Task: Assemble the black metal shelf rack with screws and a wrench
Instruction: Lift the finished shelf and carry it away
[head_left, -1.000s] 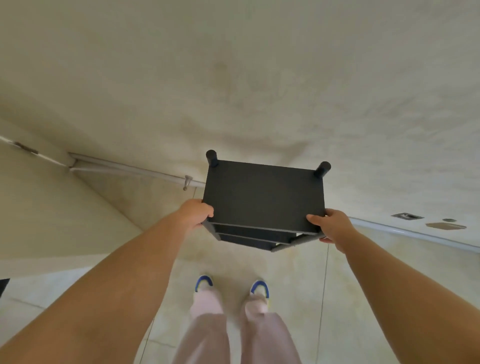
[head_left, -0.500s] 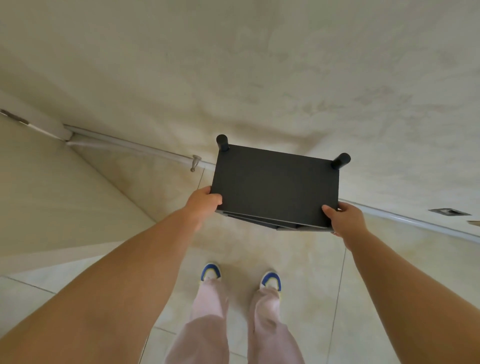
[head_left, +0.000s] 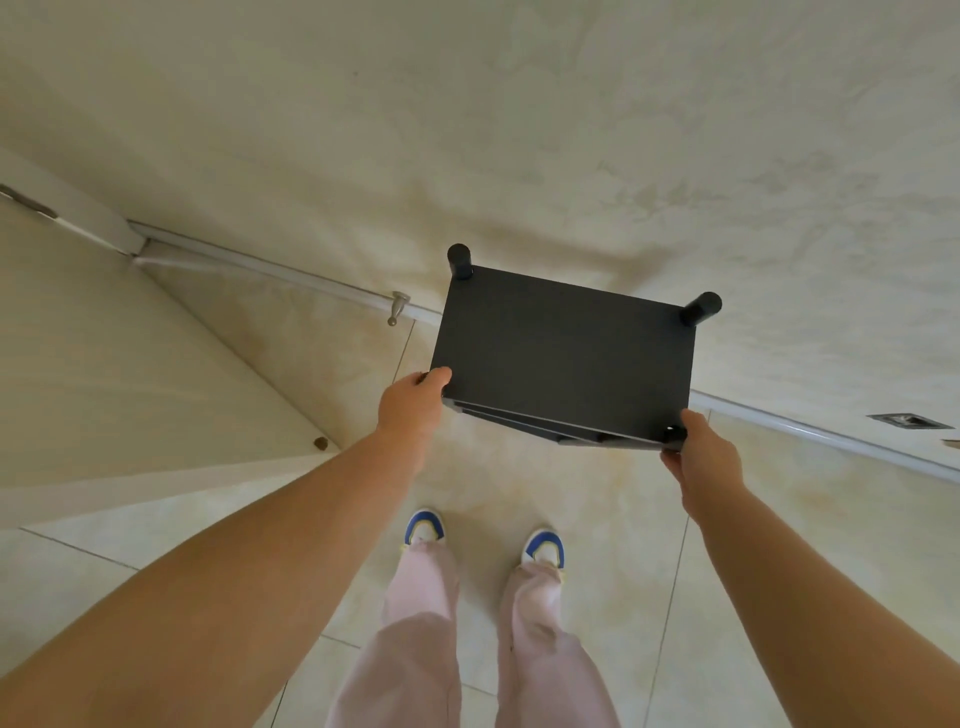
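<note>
Since the earlier frames the rack (head_left: 566, 353) has swung nearer the wall (head_left: 519, 130) and turned more squarely top-on to the camera, so that less of its lower shelves shows under the near edge than a second ago. It is held in the air in front of the person, upright, above the tiled floor (head_left: 597, 493) and ahead of the two shoes (head_left: 425, 526). Its top shelf is a dark flat rectangle whose long axis runs left to right, dipping slightly toward the right. Two round post ends stand up at the far corners; the near corners are covered by the hands.

At the near left corner is the left hand (head_left: 410, 408), fingers closed around the edge or post there. The right hand (head_left: 704, 460) grips the near right corner the same way, thumb on top, fingers curled under the frame. Both are equally close to the rack, one at each end of its long side, so the load is shared and neither hand leads.

Judging from the built look of the rack, with shelves stacked and posts in place and no screws or wrench in view, assembly seems finished and the coming move is probably to set it down. That move turns on the far long side: it lies just beside the wall and roughly parallel with the baseboard (head_left: 291, 270), so the rack would go down and slightly forward. A door stop (head_left: 397, 306) sticks out of the baseboard near the left far corner and could catch a post.
</note>
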